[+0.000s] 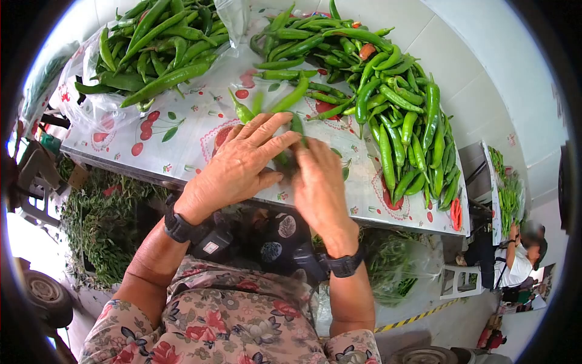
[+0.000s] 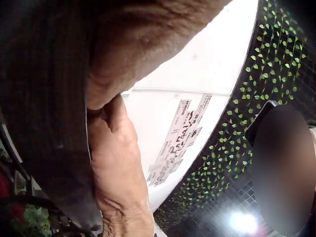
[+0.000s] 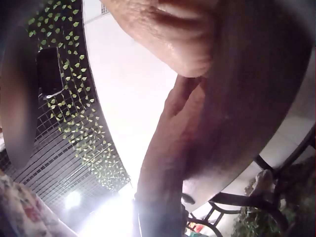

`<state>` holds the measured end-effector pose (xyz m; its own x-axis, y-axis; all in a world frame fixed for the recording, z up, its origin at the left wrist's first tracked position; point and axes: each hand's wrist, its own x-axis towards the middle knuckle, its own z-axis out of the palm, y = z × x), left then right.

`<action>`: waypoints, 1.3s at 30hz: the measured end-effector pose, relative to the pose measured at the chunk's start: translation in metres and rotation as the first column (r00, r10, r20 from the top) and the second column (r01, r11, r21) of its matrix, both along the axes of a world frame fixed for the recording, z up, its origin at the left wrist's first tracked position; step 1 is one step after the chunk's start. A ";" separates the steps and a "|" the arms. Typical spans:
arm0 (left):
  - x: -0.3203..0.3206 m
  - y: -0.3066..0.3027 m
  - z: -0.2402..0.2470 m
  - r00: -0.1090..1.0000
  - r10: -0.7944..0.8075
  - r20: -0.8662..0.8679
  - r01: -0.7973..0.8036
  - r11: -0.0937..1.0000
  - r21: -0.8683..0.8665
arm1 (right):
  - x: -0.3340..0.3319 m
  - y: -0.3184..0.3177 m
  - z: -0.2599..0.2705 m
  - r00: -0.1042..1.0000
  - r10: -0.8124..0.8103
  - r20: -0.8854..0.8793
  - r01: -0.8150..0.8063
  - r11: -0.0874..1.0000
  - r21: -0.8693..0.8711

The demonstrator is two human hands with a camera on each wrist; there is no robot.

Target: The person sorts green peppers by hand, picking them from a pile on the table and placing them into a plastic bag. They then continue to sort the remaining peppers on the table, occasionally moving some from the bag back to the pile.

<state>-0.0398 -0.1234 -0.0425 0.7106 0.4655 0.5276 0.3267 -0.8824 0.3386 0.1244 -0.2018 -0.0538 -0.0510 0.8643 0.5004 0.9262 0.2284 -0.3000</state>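
Both hands meet over the front of a table covered with a cherry-print cloth. My left hand [image 1: 239,161] holds green chili peppers, palm down; a curved chili pepper [image 1: 295,96] and another chili pepper [image 1: 242,110] stick out past its fingers, with blur around them. Close against it, my right hand [image 1: 318,185] bends its fingers down onto a darker chili pepper [image 1: 297,126] between the two hands. The right hand is blurred, and its fingertips are partly hidden. In the wrist views only skin and fingers show near the hands; the peppers are hidden.
A large heap of green chili peppers [image 1: 394,103] curves along the table's back and right. At the back left, more peppers [image 1: 163,48] lie on a clear plastic bag [image 1: 91,100]. Red chilies [image 1: 456,213] lie at the right corner. Leafy plants [image 1: 112,224] are below the table; a person [image 1: 515,261] sits far right.
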 end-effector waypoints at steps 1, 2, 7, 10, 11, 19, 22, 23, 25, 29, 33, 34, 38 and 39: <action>0.000 0.000 0.001 1.000 0.002 0.000 -0.002 1.000 0.018 | -0.007 0.003 -0.003 0.999 0.037 0.039 -0.038 0.999 0.033; -0.001 0.001 0.001 1.000 -0.001 -0.004 0.001 1.000 -0.004 | -0.011 0.005 -0.003 0.999 0.043 0.026 -0.044 0.998 0.038; 0.000 0.004 0.000 0.999 0.010 -0.037 -0.012 0.999 -0.049 | -0.009 0.002 -0.002 0.991 0.100 -0.092 -0.096 0.994 0.045; 0.000 0.002 0.004 0.999 0.013 -0.052 -0.015 0.999 -0.041 | -0.009 0.001 -0.004 0.983 0.116 -0.145 -0.101 0.989 0.104; 0.000 0.002 0.005 0.998 0.013 -0.059 -0.015 0.999 -0.041 | -0.009 0.000 -0.004 0.982 0.113 -0.150 -0.097 0.989 0.108; 0.000 0.004 0.003 0.997 0.007 -0.080 -0.008 1.000 -0.010 | 0.020 -0.021 0.002 0.945 0.063 -0.320 0.005 0.979 0.206; 0.000 0.003 0.003 0.997 0.011 -0.073 -0.011 1.000 -0.007 | 0.057 -0.045 0.013 0.940 -0.269 -0.212 0.318 0.915 0.248; 0.000 0.003 0.002 0.998 0.012 -0.067 -0.012 1.000 -0.007 | 0.068 -0.051 0.013 0.901 -0.383 -0.204 0.424 0.875 0.232; 0.001 0.003 0.001 0.998 0.011 -0.059 -0.012 1.000 -0.010 | 0.087 -0.060 0.006 0.889 -0.453 -0.072 0.459 0.875 0.156; 0.001 0.003 0.003 0.998 0.010 -0.065 -0.011 1.000 -0.016 | 0.081 -0.058 0.000 0.865 -0.478 0.154 0.459 0.877 0.144; 0.001 0.001 0.004 0.997 0.020 -0.071 -0.020 1.000 -0.010 | 0.057 -0.039 -0.005 0.930 -0.367 0.025 0.364 0.929 0.071; 0.001 0.001 0.004 0.997 0.019 -0.071 -0.019 1.000 -0.010 | 0.049 -0.036 -0.002 0.950 -0.308 -0.042 0.310 0.948 0.068; 0.001 0.001 0.004 0.997 0.018 -0.071 -0.019 1.000 -0.013 | 0.034 -0.026 -0.002 0.969 -0.181 -0.169 0.197 0.977 0.084; 0.001 0.001 0.004 0.997 0.018 -0.072 -0.020 1.000 -0.015 | 0.033 -0.026 -0.002 0.962 -0.179 -0.208 0.198 0.977 0.073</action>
